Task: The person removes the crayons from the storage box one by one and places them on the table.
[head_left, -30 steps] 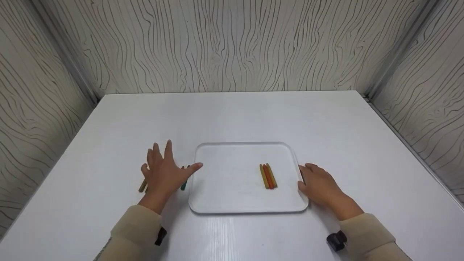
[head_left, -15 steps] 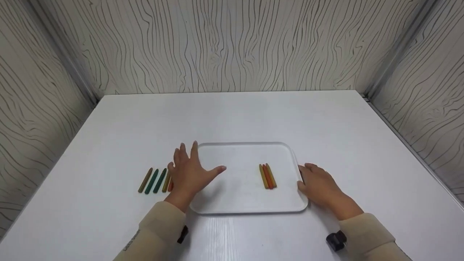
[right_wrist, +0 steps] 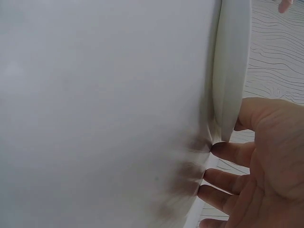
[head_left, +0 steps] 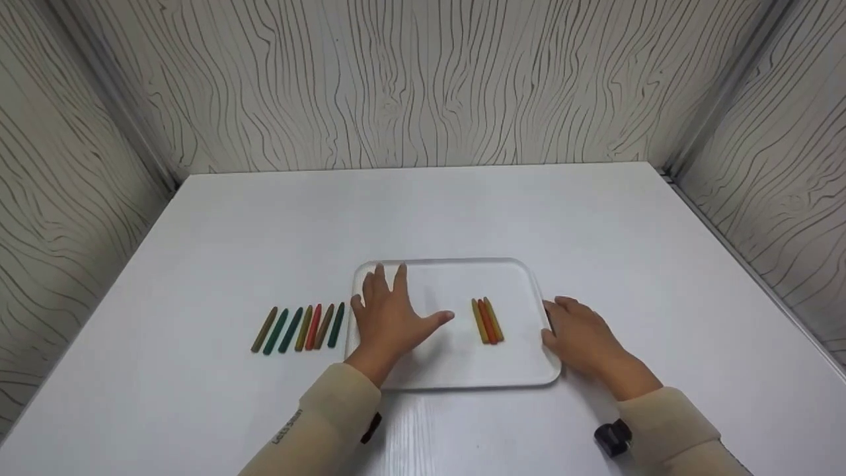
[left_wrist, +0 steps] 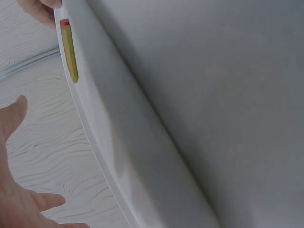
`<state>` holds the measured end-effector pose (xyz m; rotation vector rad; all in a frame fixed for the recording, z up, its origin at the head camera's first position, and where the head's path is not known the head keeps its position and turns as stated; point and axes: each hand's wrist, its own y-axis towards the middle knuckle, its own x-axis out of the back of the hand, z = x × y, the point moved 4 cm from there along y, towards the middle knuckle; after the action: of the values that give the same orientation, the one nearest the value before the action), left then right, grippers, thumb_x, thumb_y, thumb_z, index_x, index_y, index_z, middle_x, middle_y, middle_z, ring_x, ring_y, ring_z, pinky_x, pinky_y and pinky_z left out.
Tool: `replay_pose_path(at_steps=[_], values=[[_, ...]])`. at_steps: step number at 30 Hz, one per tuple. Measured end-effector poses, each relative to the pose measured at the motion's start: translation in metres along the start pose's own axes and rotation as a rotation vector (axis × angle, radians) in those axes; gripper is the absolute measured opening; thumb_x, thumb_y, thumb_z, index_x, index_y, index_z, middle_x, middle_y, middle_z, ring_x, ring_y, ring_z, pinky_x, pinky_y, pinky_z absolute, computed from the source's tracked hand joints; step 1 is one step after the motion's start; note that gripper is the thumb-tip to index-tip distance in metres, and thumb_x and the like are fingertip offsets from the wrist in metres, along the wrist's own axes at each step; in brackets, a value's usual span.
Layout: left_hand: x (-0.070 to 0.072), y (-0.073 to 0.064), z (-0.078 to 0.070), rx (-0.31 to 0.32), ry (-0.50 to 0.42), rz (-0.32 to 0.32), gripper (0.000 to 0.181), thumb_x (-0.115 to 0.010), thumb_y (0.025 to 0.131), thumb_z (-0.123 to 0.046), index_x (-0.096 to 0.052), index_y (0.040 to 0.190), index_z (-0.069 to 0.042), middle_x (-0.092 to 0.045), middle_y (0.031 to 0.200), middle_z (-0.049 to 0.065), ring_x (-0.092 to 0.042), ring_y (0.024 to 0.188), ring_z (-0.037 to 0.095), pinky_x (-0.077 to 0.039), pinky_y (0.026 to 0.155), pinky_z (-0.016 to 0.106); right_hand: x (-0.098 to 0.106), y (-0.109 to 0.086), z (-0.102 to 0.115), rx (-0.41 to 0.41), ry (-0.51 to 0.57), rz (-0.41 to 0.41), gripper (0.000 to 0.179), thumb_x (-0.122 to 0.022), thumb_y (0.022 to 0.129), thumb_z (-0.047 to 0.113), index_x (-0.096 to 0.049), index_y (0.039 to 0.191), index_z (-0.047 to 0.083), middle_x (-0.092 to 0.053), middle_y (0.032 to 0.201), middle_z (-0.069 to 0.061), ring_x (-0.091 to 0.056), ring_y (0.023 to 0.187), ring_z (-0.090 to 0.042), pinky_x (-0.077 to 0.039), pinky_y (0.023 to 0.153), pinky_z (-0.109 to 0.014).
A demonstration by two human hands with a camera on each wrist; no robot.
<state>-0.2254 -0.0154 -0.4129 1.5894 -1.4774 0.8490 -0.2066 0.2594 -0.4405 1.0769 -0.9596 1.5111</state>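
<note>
A white tray (head_left: 446,261) lies on the white table, with three crayons (head_left: 488,321) side by side toward its right end: one orange-red between two olive-yellow ones. Over the tray's left half, my left hand (head_left: 388,322) is spread wide, thumb pointing at these crayons and nothing held. My right hand (head_left: 585,338) grips the tray's right edge. In the right wrist view its thumb lies against the tray rim (right_wrist: 232,66) and the index fingertip is under it. Left of the tray, several crayons (head_left: 313,328) in green, olive, brown and red lie in a row.
The white table (head_left: 423,211) is bounded by wood-grain patterned panels (head_left: 396,86) at the back and both sides. A small black device (head_left: 613,439) sits at the right sleeve's cuff.
My left hand has moved right, from above the row of crayons to above the tray, uncovering the row. The right hand, tray and crayons have stayed put.
</note>
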Motion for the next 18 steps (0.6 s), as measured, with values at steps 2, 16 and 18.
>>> replay_pose_path(at_steps=[2, 16, 18], values=[[-0.004, -0.001, -0.005, -0.007, 0.008, 0.018, 0.102, -0.070, 0.068, -0.068, -0.038, 0.146, -0.010, -0.028, 0.149, 0.022, -0.021, 0.138, 0.038, -0.020, 0.104, 0.060, 0.000, 0.000, 0.000, -0.003, 0.004, 0.001, 0.052, -0.052, 0.094, 0.021, -0.043, 0.136, -0.009, -0.038, 0.138, -0.033, -0.033, 0.128, -0.048, -0.024, 0.103, -0.059], [-0.034, -0.009, -0.038, -0.083, 0.072, 0.077, 0.094, -0.072, 0.068, -0.065, -0.046, 0.140, -0.011, -0.042, 0.138, 0.018, -0.036, 0.128, 0.034, -0.027, 0.101, 0.053, 0.001, 0.000, 0.001, 0.003, -0.011, -0.011, 0.052, -0.054, 0.093, 0.020, -0.044, 0.135, -0.009, -0.039, 0.136, -0.033, -0.035, 0.127, -0.048, -0.026, 0.102, -0.059], [-0.037, -0.010, -0.042, -0.095, 0.089, 0.085, 0.094, -0.072, 0.067, -0.067, -0.048, 0.139, -0.011, -0.046, 0.134, 0.017, -0.039, 0.125, 0.033, -0.028, 0.100, 0.052, 0.001, 0.000, 0.001, 0.005, -0.013, -0.015, 0.052, -0.054, 0.093, 0.020, -0.044, 0.135, -0.009, -0.040, 0.136, -0.033, -0.035, 0.127, -0.048, -0.027, 0.101, -0.059]])
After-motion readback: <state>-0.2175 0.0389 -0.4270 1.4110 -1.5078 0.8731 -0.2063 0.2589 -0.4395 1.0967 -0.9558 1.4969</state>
